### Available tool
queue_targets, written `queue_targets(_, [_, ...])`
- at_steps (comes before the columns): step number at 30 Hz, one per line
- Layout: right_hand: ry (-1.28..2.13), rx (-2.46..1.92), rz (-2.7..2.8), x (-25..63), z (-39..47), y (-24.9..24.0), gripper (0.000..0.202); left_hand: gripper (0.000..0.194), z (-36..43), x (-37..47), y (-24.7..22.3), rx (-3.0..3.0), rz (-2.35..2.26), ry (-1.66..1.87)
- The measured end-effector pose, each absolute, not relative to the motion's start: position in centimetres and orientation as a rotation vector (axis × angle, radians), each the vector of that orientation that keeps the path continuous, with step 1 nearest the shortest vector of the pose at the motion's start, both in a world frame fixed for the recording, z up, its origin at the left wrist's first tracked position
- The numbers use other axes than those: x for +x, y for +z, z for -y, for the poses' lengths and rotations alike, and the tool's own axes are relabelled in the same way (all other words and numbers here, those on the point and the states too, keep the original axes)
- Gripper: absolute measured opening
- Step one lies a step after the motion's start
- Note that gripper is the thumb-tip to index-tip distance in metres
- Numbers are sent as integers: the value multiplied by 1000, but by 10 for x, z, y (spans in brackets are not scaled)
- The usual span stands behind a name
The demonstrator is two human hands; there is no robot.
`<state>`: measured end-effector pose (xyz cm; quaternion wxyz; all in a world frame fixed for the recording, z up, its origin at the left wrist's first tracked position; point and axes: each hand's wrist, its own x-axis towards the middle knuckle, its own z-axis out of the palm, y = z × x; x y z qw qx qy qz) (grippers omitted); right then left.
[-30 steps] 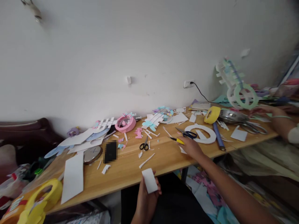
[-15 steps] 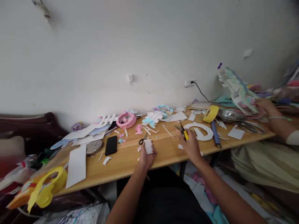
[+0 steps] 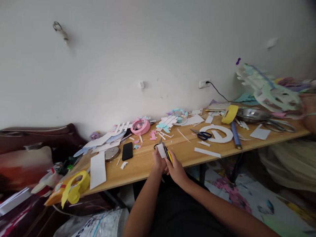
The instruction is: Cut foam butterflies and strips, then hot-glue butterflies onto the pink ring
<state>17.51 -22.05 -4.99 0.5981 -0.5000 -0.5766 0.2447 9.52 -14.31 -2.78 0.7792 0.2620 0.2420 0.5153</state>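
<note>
My left hand [image 3: 159,162] is closed around a small white piece of card or foam board [image 3: 161,150], held up over the table's front edge. My right hand [image 3: 177,169] grips a yellow-and-black utility knife [image 3: 169,156], set against the right side of the white piece. The two hands touch or nearly touch. Just behind the left hand lies a small pair of black scissors [image 3: 156,145], partly hidden. Dark blue scissors [image 3: 204,135] rest on the table to the right, overlapping a white ring-shaped cutout [image 3: 225,135].
On the wooden table [image 3: 145,166] lie a black phone [image 3: 127,151], a pink ring [image 3: 140,127], white strips and scraps, yellow tape [image 3: 230,114], a blue roll [image 3: 236,135] and a metal bowl [image 3: 253,114]. At right, a co-worker's hand [image 3: 307,107] holds a pale green-and-white paper piece [image 3: 276,93].
My right hand has moved left, bringing the utility knife to the white piece in my left hand. My view has shifted slightly. The co-worker's green-and-white piece has tilted lower.
</note>
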Motion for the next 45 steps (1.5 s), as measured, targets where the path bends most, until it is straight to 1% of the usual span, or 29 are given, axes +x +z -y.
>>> queue_targets(2, [528,-1177,1360,177,217,-55,49,47,143,99,-30,574,-532,1164])
queue_targets(6, [467,-1206,1399,179,216,-66,51,57,145,105,-36,607,-567,1197])
queue_targets(8, [454,-1215,1419,180,216,-67,52,57,146,106,-38,619,-577,1206])
queue_targets(12, [434,-1225,1446,181,218,-66,52,50,146,108,-39,616,-583,1227])
queue_targets(17, [425,-1220,1453,179,226,-61,49,58,151,108,-37,616,-552,1249])
queue_targets(25, [409,-1169,1444,175,231,-56,48,60,153,103,-34,594,-525,1293])
queue_targets(28, [398,-1166,1440,175,231,-57,47,58,153,102,-31,580,-493,1289])
queue_targets(34, [390,-1175,1473,174,230,-63,46,45,157,98,-24,587,-437,1277])
queue_targets(37, [394,-1199,1478,175,229,-66,46,46,157,100,-26,589,-462,1284])
queue_targets(42, [425,-1251,1485,178,228,-70,45,60,150,105,-34,572,-522,1275])
queue_targets(45, [432,-1271,1489,180,230,-70,45,54,148,107,-34,550,-531,1264])
